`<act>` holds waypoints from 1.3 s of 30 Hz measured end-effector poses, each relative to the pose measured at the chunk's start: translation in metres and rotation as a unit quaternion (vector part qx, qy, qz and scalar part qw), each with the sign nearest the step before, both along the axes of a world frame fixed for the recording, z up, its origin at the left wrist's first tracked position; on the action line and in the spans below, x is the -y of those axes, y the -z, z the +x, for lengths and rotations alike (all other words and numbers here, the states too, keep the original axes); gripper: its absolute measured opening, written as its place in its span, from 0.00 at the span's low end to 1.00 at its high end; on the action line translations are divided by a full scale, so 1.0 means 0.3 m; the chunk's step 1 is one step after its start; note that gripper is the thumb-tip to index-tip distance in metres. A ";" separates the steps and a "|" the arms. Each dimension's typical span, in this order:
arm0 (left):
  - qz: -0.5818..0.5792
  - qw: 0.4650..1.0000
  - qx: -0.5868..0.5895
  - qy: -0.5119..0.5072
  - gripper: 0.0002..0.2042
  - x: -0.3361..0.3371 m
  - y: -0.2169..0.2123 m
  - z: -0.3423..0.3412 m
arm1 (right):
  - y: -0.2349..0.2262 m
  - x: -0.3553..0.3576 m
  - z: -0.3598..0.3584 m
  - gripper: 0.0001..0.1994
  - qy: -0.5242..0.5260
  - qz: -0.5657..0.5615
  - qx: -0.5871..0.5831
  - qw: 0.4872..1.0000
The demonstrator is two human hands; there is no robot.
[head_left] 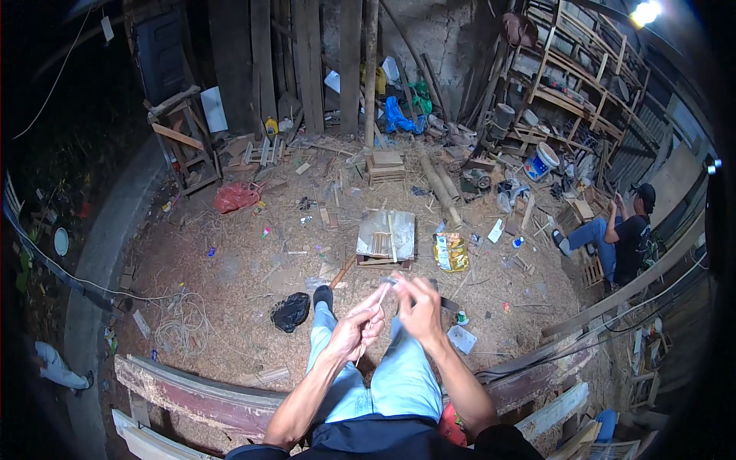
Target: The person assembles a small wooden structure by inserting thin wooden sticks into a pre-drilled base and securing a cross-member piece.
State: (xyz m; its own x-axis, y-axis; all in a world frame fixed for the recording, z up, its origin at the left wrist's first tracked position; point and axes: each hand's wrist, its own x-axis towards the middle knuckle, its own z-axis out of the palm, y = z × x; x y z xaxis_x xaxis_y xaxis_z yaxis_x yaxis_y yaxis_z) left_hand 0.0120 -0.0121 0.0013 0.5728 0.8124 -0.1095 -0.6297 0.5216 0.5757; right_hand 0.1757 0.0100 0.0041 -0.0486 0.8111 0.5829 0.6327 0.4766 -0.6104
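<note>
Pale thin stick (384, 293) sits gripped in left hand (359, 325); right hand (418, 307) meets its tip, hold unclear.

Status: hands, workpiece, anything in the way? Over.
Left hand closed on thin pale stick. Right hand at far end. Black bag on ground, clear of hands.

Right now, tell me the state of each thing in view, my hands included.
Left hand: closed around the thin stick.
Thin stick: held up, slanting.
Right hand: fingers bent at the stick's upper end; exact grip unclear.
Black plastic bag: crumpled, on the ground.
Red plastic bag: crumpled, on the ground.
Pale cable: loosely coiled.
Bucket: tilted.
Lamp: lit.
</note>
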 end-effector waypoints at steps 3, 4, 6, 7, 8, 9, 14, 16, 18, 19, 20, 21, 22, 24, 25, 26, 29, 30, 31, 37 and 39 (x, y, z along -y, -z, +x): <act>-0.025 0.999 0.013 0.022 0.27 0.026 0.015 -0.004 | -0.025 -0.039 0.055 0.15 0.050 -0.043 -0.007 0.998; -0.035 0.999 0.023 0.012 0.27 0.028 0.024 -0.014 | -0.034 -0.036 0.058 0.14 0.048 -0.039 -0.011 0.998; -0.052 0.997 0.049 0.002 0.27 0.022 0.036 -0.014 | -0.049 0.030 0.038 0.12 0.003 -0.104 -0.009 0.995; -0.047 0.998 0.047 -0.003 0.26 0.019 0.046 -0.026 | -0.029 0.048 0.009 0.12 -0.029 -0.060 0.006 0.998; -0.047 0.998 0.047 0.001 0.26 0.019 0.041 -0.020 | -0.011 0.064 -0.013 0.11 -0.056 -0.017 0.022 0.998; -0.048 0.998 0.047 0.005 0.26 0.021 0.030 -0.014 | 0.010 0.067 -0.023 0.10 -0.077 -0.002 0.016 0.997; -0.014 0.999 0.044 0.020 0.26 0.001 0.014 -0.012 | -0.006 0.038 -0.019 0.10 -0.038 0.002 -0.001 0.999; -0.016 0.999 0.032 0.020 0.26 -0.005 0.007 -0.018 | 0.002 0.030 -0.028 0.11 -0.032 0.008 -0.005 0.999; -0.021 0.999 0.037 0.022 0.26 -0.002 0.029 -0.030 | 0.007 0.023 -0.029 0.12 -0.026 -0.001 -0.012 1.000; -0.024 0.999 0.033 0.022 0.26 0.000 0.038 -0.035 | 0.009 0.019 -0.029 0.13 -0.023 -0.005 -0.015 1.000; -0.027 0.999 0.028 0.023 0.26 0.002 0.045 -0.040 | 0.008 0.010 -0.021 0.14 -0.005 -0.015 -0.022 1.000; -0.030 0.999 0.024 0.024 0.27 0.004 0.048 -0.043 | 0.005 -0.001 -0.005 0.14 0.012 -0.026 -0.029 0.999; -0.023 0.999 0.031 0.027 0.27 0.008 0.045 -0.042 | 0.002 -0.011 0.012 0.15 0.029 -0.036 -0.036 0.998; -0.016 0.999 0.041 0.030 0.26 0.023 0.042 -0.040 | 0.006 -0.008 0.017 0.15 0.003 -0.040 -0.033 0.999; -0.029 0.999 0.042 0.015 0.25 0.022 0.036 -0.040 | 0.001 0.016 0.010 0.15 -0.020 -0.046 -0.013 0.999; -0.028 0.999 0.039 0.014 0.25 0.021 0.037 -0.039 | 0.001 0.037 0.012 0.15 -0.041 -0.051 0.011 0.998; -0.038 0.999 0.030 0.007 0.25 0.030 0.025 -0.035 | 0.034 0.065 -0.028 0.13 -0.071 -0.007 0.038 0.997; -0.040 0.998 0.035 0.014 0.25 0.029 0.030 -0.031 | 0.035 0.060 -0.028 0.13 -0.054 -0.009 0.029 0.998; -0.042 0.998 0.040 0.022 0.25 0.026 0.040 -0.028 | 0.019 0.044 -0.015 0.13 -0.037 -0.015 0.011 0.999; -0.034 0.999 0.028 0.011 0.26 0.026 0.029 -0.034 | -0.014 0.047 -0.003 0.14 -0.023 -0.038 -0.007 0.999; -0.027 0.999 0.029 0.008 0.26 0.023 0.034 -0.035 | -0.010 0.042 0.001 0.14 -0.007 -0.027 -0.038 0.999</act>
State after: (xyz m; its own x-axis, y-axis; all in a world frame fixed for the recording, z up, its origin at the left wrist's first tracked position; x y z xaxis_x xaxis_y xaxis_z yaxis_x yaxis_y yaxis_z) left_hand 0.0015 -0.0189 -0.0088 0.5916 0.7973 -0.1193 -0.6525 0.5605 0.5099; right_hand 0.1759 -0.0026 0.0071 -0.0175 0.8409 0.5409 0.5777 0.4500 -0.6810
